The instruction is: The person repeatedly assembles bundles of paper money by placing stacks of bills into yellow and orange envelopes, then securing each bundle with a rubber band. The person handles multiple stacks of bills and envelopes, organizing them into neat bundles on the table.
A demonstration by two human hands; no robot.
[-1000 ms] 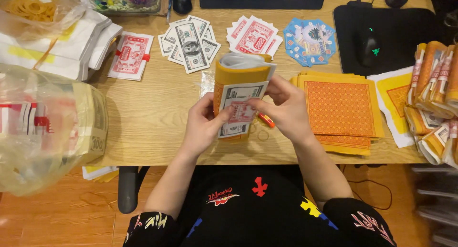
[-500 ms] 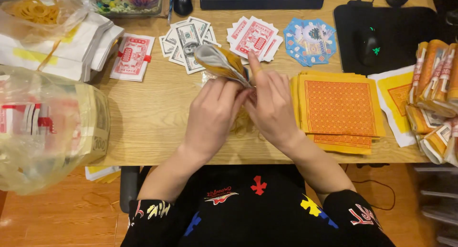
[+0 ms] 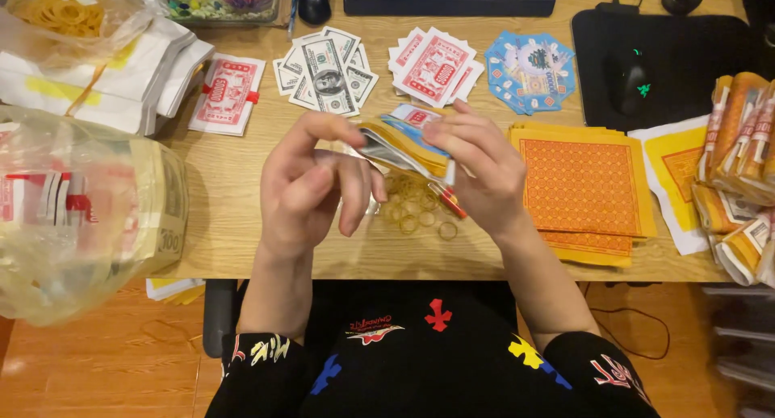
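Observation:
My right hand (image 3: 476, 164) grips a folded bundle of yellow, blue and printed paper slips (image 3: 400, 140) a little above the desk. My left hand (image 3: 311, 184) is beside it with fingers spread, and its thumb and forefinger reach to the bundle's left end. I cannot tell whether anything is between those fingers. Under the bundle, several loose rubber bands (image 3: 412, 210) lie on the wooden desk (image 3: 234, 224).
An orange paper stack (image 3: 585, 184) lies right of my hands, with rolled bundles (image 3: 743, 144) at the far right. Banknote-style papers (image 3: 327, 63), red-and-white slips (image 3: 436, 63) and blue octagonal papers (image 3: 529, 67) lie behind. A plastic bag of bundles (image 3: 73, 208) is left; mouse (image 3: 630, 79) back right.
The paper stack, held upright and flat a second ago, is now folded into a narrow bundle in my right hand. My left hand has let go and spread its fingers.

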